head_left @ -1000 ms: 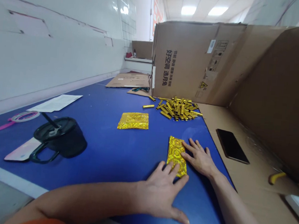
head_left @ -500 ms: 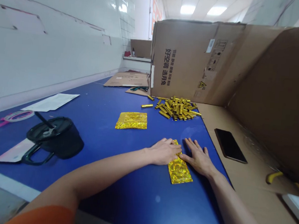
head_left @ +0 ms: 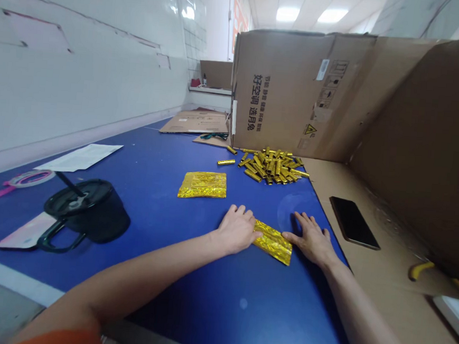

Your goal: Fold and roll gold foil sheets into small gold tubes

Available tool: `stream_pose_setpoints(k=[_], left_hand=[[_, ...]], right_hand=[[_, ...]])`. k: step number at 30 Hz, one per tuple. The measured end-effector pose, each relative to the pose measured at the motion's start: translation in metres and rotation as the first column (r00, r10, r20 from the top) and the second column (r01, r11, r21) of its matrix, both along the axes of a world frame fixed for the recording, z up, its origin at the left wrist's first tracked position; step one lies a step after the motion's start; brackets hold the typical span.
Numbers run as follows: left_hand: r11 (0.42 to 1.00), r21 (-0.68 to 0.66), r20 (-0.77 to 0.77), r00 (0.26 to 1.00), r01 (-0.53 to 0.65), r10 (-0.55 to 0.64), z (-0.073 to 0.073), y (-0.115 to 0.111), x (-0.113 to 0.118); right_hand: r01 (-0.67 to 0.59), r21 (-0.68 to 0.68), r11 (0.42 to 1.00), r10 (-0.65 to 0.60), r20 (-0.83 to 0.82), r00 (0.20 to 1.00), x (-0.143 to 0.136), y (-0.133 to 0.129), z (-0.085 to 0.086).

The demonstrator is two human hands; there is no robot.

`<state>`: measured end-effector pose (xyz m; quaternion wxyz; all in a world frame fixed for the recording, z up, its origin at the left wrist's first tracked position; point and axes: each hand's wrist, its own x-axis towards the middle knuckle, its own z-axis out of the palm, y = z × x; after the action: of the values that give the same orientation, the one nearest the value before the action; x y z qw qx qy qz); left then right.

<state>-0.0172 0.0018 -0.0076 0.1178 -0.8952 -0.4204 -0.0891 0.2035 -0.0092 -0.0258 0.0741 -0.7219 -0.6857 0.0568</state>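
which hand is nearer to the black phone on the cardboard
The right hand: it is just left of the phone, fingers spread over the table. The left hand is farther left, at the left end of a gold packet.

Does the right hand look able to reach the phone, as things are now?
Probably yes: the phone lies flat, a little to the right of the right hand, and nothing visible stands between them.
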Motion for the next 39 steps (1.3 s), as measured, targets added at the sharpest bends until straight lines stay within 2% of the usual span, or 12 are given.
stream_pose_setpoints(k=[3,6,10,14,15,17,20,22,24,28,30,39], left_hand=[[1.0,0.001,0.009,1.0,-0.001,0.001,0.0,-0.017,-0.004],[0.998,-0.017,0.035,0.998,0.053,-0.053,-0.004,-0.029,-0.007],[0.968,-0.084,0.056,0.971,0.236,-0.232,-0.013,-0.029,-0.01],[0.944,-0.183,0.086,0.961,0.274,-0.262,-0.018,-0.024,-0.011],[0.946,-0.189,0.093,0.964,0.264,-0.25,-0.018,-0.023,-0.01],[0.953,-0.197,0.11,0.971,0.23,-0.212,-0.018,-0.02,-0.01],[0.955,-0.226,0.133,0.977,0.191,-0.164,-0.015,-0.013,-0.011],[0.945,-0.257,0.148,0.975,0.202,-0.168,-0.012,-0.006,-0.012],[0.934,-0.279,0.164,0.97,0.222,-0.182,-0.01,-0.002,-0.014],[0.926,-0.306,0.171,0.969,0.223,-0.176,-0.007,0.0,-0.016],[0.92,-0.324,0.169,0.971,0.219,-0.172,-0.007,-0.001,-0.018],[0.905,-0.377,0.141,0.978,0.196,-0.153,-0.009,0.0,-0.032]], right_hand=[[0.102,0.085,0.991,-0.105,0.033,0.994,-0.003,0.0,-0.002],[0.135,0.156,0.979,-0.147,0.069,0.987,-0.006,-0.001,-0.001],[0.128,0.189,0.974,-0.147,0.088,0.985,-0.006,-0.002,0.0],[0.096,0.282,0.955,-0.125,0.085,0.989,-0.009,-0.003,0.002],[0.049,0.314,0.948,-0.077,0.076,0.994,-0.012,-0.004,0.002],[-0.107,0.338,0.935,0.097,0.047,0.994,-0.022,-0.008,0.005],[-0.407,0.215,0.888,0.423,-0.036,0.905,-0.042,-0.016,0.008],[-0.522,0.121,0.844,0.533,-0.082,0.842,-0.052,-0.021,0.011],[-0.51,0.058,0.858,0.513,-0.067,0.856,-0.056,-0.023,0.012],[-0.333,-0.012,0.943,0.333,0.014,0.943,-0.048,-0.022,0.012],[-0.27,-0.028,0.963,0.271,0.04,0.962,-0.044,-0.02,0.011],[-0.294,-0.06,0.954,0.295,0.011,0.955,-0.035,-0.019,0.014]])
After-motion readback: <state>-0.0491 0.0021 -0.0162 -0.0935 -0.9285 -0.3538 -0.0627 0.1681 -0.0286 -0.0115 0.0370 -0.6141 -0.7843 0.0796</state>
